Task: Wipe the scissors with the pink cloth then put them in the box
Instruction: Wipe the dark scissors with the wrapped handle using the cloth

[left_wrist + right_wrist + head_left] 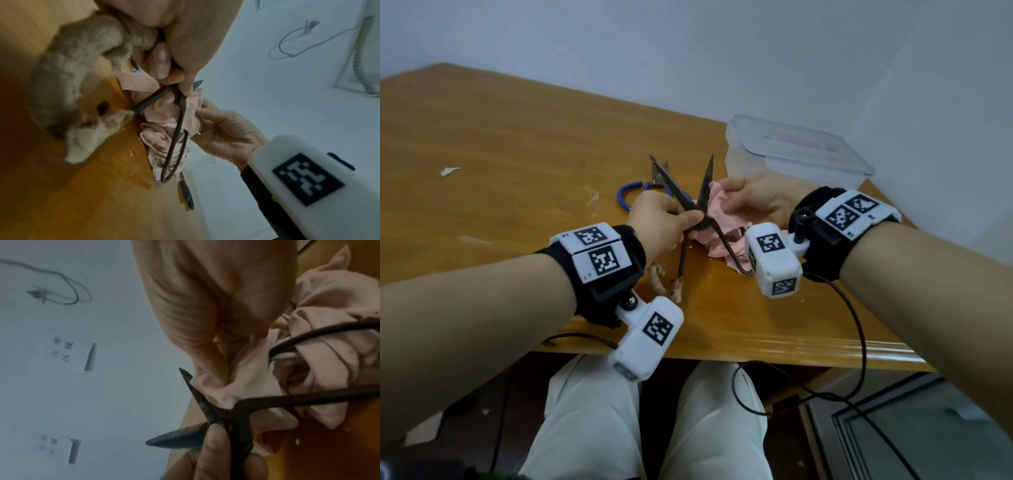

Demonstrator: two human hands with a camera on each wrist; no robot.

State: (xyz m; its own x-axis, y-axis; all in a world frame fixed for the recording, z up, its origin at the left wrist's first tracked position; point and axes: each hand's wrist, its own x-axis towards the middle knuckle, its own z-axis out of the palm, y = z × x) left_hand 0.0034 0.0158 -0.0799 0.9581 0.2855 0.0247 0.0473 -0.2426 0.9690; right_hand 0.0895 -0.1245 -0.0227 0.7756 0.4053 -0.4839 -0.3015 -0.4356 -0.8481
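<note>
A wooden table (pixel 517 144) holds two pairs of scissors, one pink cloth and one clear plastic box.

Toward the left, a pair of blue-handled scissors (pixel 635 192) lies flat on the table, untouched, partly hidden behind the left hand.

The left hand (pixel 661 219) is curled closed around a pair of dark metal scissors (pixel 697 202), pinching them at the pivot between thumb and fingers. These scissors are held up off the table with their two blades spread apart in a V, tips pointing away from the person. One handle has a frayed, tan cloth wrapping (pixel 666 282) that trails down to the table; the other handle is a bare dark loop lying over the cloth.

Just right of the blades, the right hand (pixel 753 198) is closed on the crumpled pink cloth (pixel 722 219), fingers bunching it against the right-hand blade. The rest of the cloth sags onto the table beneath.

At the far right, behind the right hand, stands the box (pixel 791 154), with its lid resting on top.
</note>
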